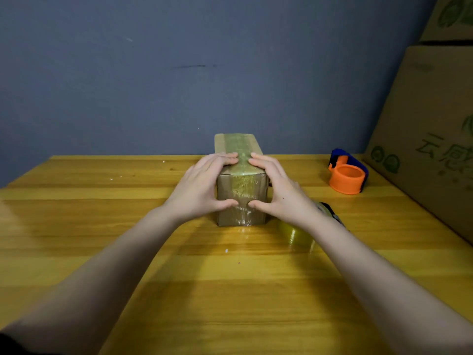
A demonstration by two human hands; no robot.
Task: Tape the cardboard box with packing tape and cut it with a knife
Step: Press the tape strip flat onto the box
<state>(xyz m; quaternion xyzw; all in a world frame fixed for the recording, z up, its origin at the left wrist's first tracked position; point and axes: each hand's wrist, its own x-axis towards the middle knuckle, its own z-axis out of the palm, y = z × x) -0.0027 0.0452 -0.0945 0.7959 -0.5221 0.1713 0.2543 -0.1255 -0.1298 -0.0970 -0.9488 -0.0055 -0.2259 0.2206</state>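
A small brown cardboard box [242,187] stands on the wooden table [179,290], its long side pointing away from me. A strip of clear yellowish tape [242,149] runs along its top and down the near face. My left hand [202,187] clasps the box's near left corner, fingers on top and thumb on the front. My right hand [279,190] mirrors it on the near right corner, both thumbs pressing on the taped front. A roll of yellowish packing tape [297,234] lies on the table under my right wrist, partly hidden. No knife is clearly visible.
An orange and blue tape dispenser [348,171] sits at the back right of the table. Large cardboard cartons [430,139] with green print stand along the right edge. A blue-grey wall [179,73] closes off the far side.
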